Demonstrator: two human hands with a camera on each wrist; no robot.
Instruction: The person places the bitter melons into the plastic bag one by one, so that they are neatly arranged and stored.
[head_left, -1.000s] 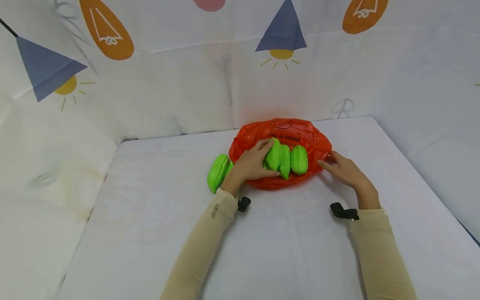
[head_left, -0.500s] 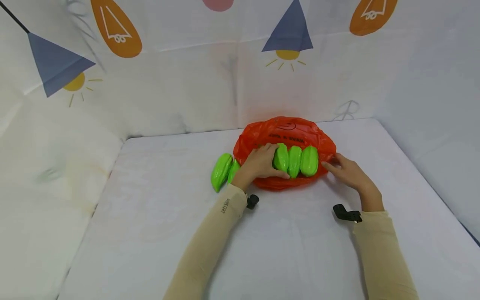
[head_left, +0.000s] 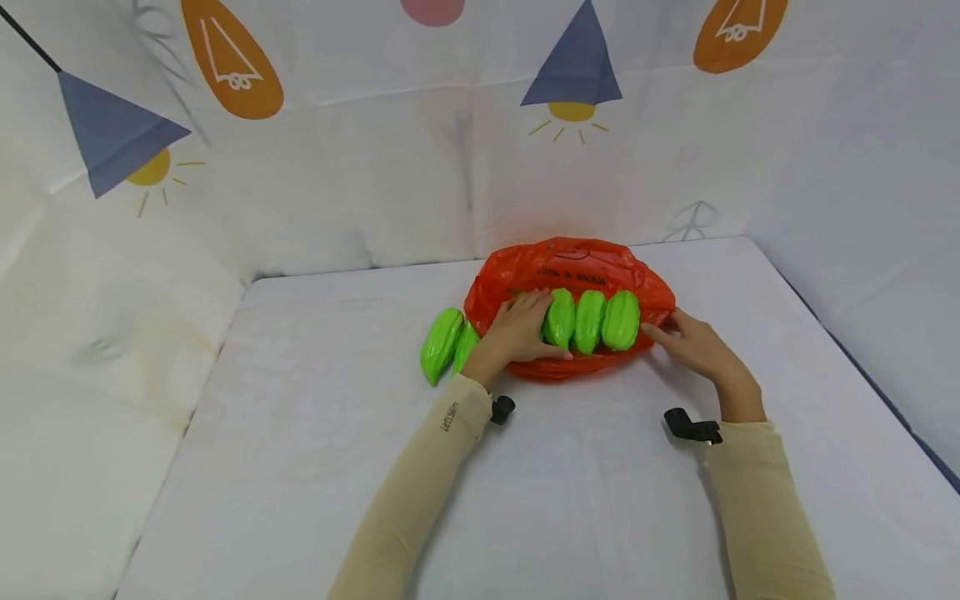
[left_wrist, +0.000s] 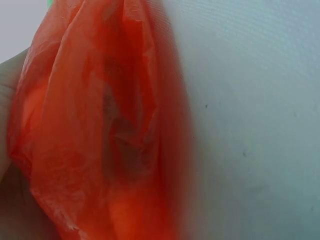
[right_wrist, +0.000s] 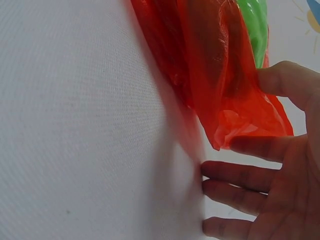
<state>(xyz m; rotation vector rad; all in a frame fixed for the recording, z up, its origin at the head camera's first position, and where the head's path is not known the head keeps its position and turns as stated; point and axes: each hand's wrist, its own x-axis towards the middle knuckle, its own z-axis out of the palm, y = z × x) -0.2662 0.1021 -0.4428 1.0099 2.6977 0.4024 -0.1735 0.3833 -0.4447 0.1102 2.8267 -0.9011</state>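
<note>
A red plastic bag (head_left: 517, 258) lies with its mouth spread wide, and green star fruit (head_left: 622, 321) stand side by side in it. My left hand (head_left: 513, 333) reaches over the bag's left side, its thumb in front of and fingers behind the leftmost plainly visible star fruit (head_left: 559, 318). The palm hides whatever lies beneath it. At the bag's right edge my right hand (head_left: 693, 343) pinches the plastic between thumb and forefinger. The right wrist view shows its other fingers (right_wrist: 240, 175) extended below the bag (right_wrist: 220, 65). Red plastic (left_wrist: 90, 125) fills much of the left wrist view.
Two more star fruit (head_left: 442, 344) lie on the white-covered table (head_left: 300, 433), left of the bag and partly behind the left wrist. A patterned white cloth (head_left: 360, 183) hangs behind the table. Each wrist wears a small black camera mount (head_left: 690, 427).
A star fruit raised in my left hand a second ago now sits in the row inside the bag. That hand has lowered and shifted slightly. My right hand stays at the bag's edge.
</note>
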